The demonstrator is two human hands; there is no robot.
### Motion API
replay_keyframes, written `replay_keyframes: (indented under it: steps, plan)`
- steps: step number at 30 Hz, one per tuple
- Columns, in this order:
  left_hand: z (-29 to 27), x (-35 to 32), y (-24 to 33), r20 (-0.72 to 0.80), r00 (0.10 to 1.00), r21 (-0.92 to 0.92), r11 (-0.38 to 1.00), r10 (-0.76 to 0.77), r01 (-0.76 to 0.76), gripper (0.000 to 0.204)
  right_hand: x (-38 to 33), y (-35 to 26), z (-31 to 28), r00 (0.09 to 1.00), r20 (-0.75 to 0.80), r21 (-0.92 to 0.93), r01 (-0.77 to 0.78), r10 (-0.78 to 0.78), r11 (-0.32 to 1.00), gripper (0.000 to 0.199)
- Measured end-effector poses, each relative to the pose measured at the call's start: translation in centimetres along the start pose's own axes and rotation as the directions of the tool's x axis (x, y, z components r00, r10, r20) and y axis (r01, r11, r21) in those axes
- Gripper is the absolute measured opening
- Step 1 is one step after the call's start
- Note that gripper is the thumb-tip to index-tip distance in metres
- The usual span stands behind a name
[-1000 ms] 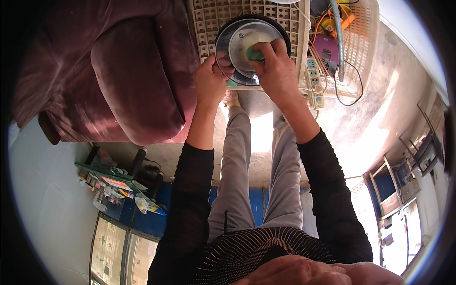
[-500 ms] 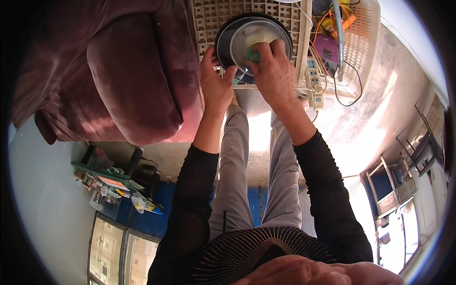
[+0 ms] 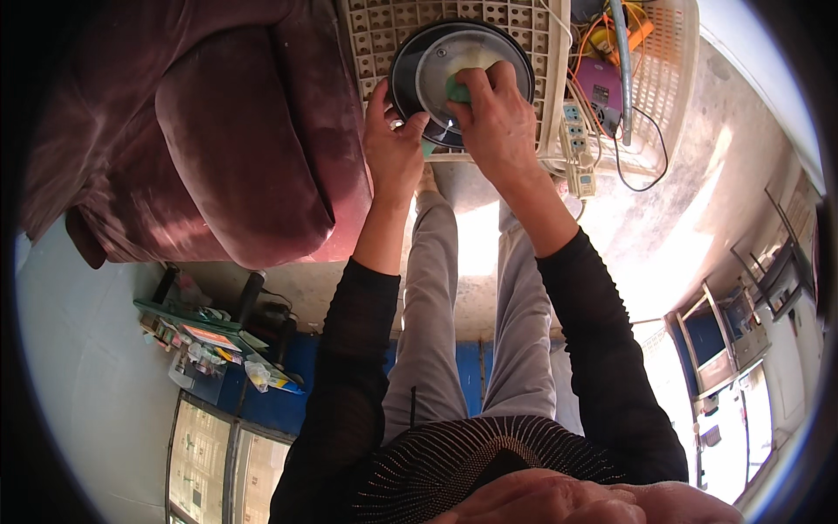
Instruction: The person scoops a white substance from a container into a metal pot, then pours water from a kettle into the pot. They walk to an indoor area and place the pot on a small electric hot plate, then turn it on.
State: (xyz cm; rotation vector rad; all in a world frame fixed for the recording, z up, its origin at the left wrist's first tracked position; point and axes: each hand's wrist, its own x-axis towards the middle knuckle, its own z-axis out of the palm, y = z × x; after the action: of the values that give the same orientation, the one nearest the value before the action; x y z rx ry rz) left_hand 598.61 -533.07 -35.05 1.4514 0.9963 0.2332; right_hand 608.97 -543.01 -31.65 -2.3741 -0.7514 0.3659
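Note:
A round, dark-rimmed thing like a pot lid [image 3: 422,65], with a greyish disc inside and a small round fitting near its far edge, rests on a cream plastic crate [image 3: 371,39]. At its near left rim is my left hand [image 3: 397,144], thumb over the edge and fingers round the outside, steadying it. My right hand [image 3: 499,131] is closed on a small green sponge [image 3: 456,88] and presses it against the disc. A pale smear shows beside the sponge. The fingers mostly hide it.
A maroon sofa [image 3: 244,148] stands close on the left. To the right are a white power strip [image 3: 578,153], a purple box-shaped device [image 3: 602,87], orange cables and a plastic basket [image 3: 663,79]. Behind me is a cluttered green table [image 3: 218,325].
The round lid has shifted slightly to the left and away from me, and both hands have moved with it. My right hand still presses the sponge on the disc.

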Motion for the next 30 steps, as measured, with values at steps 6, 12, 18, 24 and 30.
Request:
replay_keyframes:
  steps: [6, 12, 18, 24, 30]
  plan:
    - [0.0, -1.0, 1.5, 0.098, 0.95, 0.567, 0.768, 0.296, -0.298, 0.076, -0.4, 0.6, 0.4, 0.999, -0.032, 0.013, 0.019, -0.019, 1.0, 0.033]
    - [0.4, -1.4, 2.1, 0.225, 0.913, 0.685, 0.611, 0.34, -0.396, 0.084, -0.7, 0.8, 0.7, 0.999, -0.042, 0.025, 0.019, -0.018, 1.0, 0.034]
    - [0.7, -1.4, 2.1, 0.24, 0.915, 0.724, 0.567, 0.325, -0.392, 0.087, -0.7, 1.1, -0.1, 0.999, -0.014, 0.091, 0.034, -0.033, 0.995, 0.038]
    - [0.6, -1.4, 2.0, 0.261, 0.906, 0.712, 0.567, 0.334, -0.414, 0.086, -3.0, 2.2, -1.7, 0.989, -0.149, 0.243, 0.044, -0.007, 0.969, 0.034]
    - [0.8, -1.9, 1.8, 0.252, 0.91, 0.696, 0.591, 0.33, -0.408, 0.084, -7.4, 5.8, -2.4, 0.954, -0.223, 0.321, -0.123, 0.202, 0.939, 0.026]
